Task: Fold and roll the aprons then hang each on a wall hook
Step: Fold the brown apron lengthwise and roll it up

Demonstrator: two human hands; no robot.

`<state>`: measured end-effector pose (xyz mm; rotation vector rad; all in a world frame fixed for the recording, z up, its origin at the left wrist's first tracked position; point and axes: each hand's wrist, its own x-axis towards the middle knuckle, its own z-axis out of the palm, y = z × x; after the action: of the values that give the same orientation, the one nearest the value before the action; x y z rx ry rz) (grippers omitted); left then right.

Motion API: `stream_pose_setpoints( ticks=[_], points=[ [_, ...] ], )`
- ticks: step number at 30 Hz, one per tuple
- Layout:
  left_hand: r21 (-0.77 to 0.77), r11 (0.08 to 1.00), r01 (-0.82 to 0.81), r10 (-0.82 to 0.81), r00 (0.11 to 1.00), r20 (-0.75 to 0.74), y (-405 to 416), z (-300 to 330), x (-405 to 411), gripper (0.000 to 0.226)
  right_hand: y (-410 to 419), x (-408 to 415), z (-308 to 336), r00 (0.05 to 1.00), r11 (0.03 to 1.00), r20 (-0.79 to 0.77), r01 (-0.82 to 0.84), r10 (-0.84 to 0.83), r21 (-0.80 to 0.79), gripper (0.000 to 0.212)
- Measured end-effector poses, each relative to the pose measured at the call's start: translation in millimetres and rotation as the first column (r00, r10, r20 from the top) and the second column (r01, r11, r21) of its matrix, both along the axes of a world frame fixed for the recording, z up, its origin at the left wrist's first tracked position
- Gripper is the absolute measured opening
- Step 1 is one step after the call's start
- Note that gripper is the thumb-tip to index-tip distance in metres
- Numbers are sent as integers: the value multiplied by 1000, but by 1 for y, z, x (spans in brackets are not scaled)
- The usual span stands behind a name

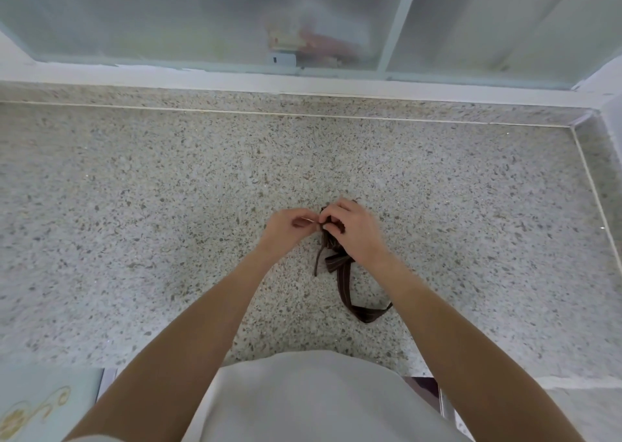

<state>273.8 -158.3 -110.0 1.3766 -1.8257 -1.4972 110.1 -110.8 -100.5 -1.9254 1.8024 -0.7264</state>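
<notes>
A dark brown striped apron lies bunched into a small roll on the speckled stone counter, mostly hidden under my right hand. My right hand grips the top of the roll with curled fingers. My left hand is just left of it, its fingertips pinching at the roll's edge or a strap end. A brown strap trails from the roll toward me and loops to the right beside my right forearm.
A frosted sliding window with a white frame runs along the counter's far edge. A raised stone lip borders the counter at the right. A pale patterned surface sits at the lower left, below the counter's front edge.
</notes>
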Motion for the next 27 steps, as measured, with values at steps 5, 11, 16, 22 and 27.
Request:
stream_pose_setpoints(
  ticks=[5,11,16,22,27],
  points=[
    [-113,966,232,-195,942,273,-7,9,6,8,-1,6,-1,998,996,60,10,-15,89,11],
    [-134,973,190,-123,909,398,-7,3,7,7,-3,11,3,995,978,62,62,-76,197,14],
    [-117,979,170,-93,869,485,-7,-1,12,7,2,7,8,934,922,173,254,-312,292,10],
    [-129,973,191,-75,791,607,0,-4,19,10,12,-3,7,912,902,153,330,-381,278,8],
    [-117,979,169,-58,773,632,1,-5,25,10,21,-5,5,932,934,139,307,-334,184,8]
  ],
)
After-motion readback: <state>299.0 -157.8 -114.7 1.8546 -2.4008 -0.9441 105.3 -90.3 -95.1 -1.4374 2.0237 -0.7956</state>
